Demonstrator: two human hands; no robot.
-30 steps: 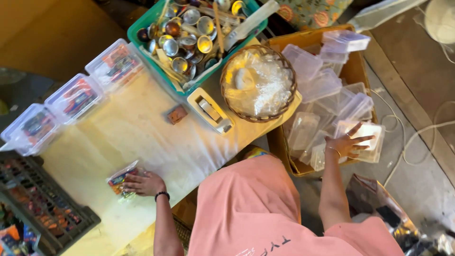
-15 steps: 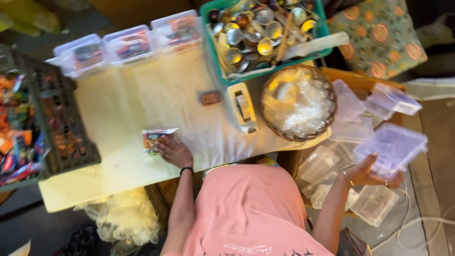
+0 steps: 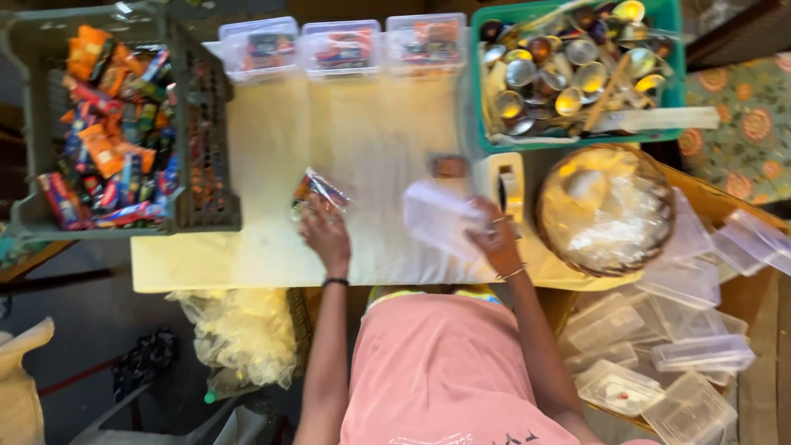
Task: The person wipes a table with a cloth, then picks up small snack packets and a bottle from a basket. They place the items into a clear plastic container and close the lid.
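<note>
The left hand (image 3: 327, 235) rests on a small clear packet (image 3: 320, 191) with bright wrappers inside. The packet lies flat on the pale surface (image 3: 272, 165), near the middle. The fingers are bent over its near end and touch it, but the picture is blurry, so I cannot tell if they grip it or just press on it.

The right hand (image 3: 497, 239) is closed around a clear plastic box (image 3: 439, 216). The box is held just above the surface, tilted a bit, to the right of the packet.

On the left side sits a dark crate (image 3: 206, 124) full of colorful candy wrappers. At the far edge, three clear tubs (image 3: 342, 45) with lids stand side by side in a row. To the right is a green bin (image 3: 577, 140) full of small shiny metal cups. Just below it is a round woven basket (image 3: 606, 210) with clear plastic bags in it. A cardboard box (image 3: 725, 206) on the right holds many more empty clear plastic boxes. A clump of thin plastic bags (image 3: 243, 330) lies on the floor under the surface.
</note>
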